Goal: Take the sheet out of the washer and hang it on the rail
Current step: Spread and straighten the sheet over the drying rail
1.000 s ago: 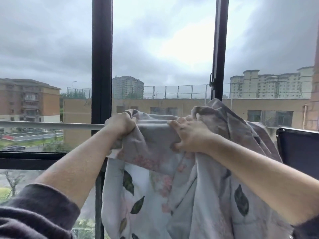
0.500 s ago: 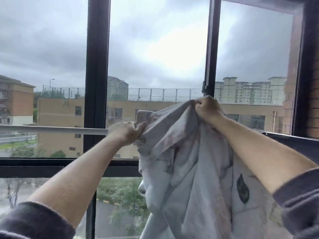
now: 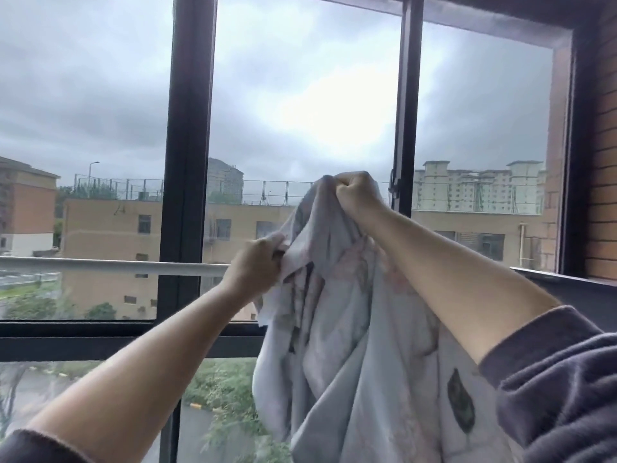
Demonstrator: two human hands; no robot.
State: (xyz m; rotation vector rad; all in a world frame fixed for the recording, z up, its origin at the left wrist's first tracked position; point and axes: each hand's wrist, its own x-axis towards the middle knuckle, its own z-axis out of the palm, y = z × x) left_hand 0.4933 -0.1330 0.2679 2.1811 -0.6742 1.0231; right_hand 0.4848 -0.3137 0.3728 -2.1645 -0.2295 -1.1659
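A pale grey sheet (image 3: 354,345) printed with dark leaves and faint pink flowers hangs bunched in front of the window. My left hand (image 3: 258,260) grips its edge at the height of the white rail (image 3: 110,265), right where the rail's visible part ends. My right hand (image 3: 355,192) holds a bunched part of the sheet in a fist, lifted well above the rail. The rail to the right of my left hand is hidden behind the cloth. The washer is out of view.
A large window with thick black frames (image 3: 188,162) stands just behind the rail. A brick wall (image 3: 601,162) closes the right side, with a dark ledge (image 3: 567,285) below it. Buildings and trees lie outside.
My right hand has lifted its part of the sheet up off the rail and to the right. The sheet, earlier spread over the rail, now hangs gathered between both hands.
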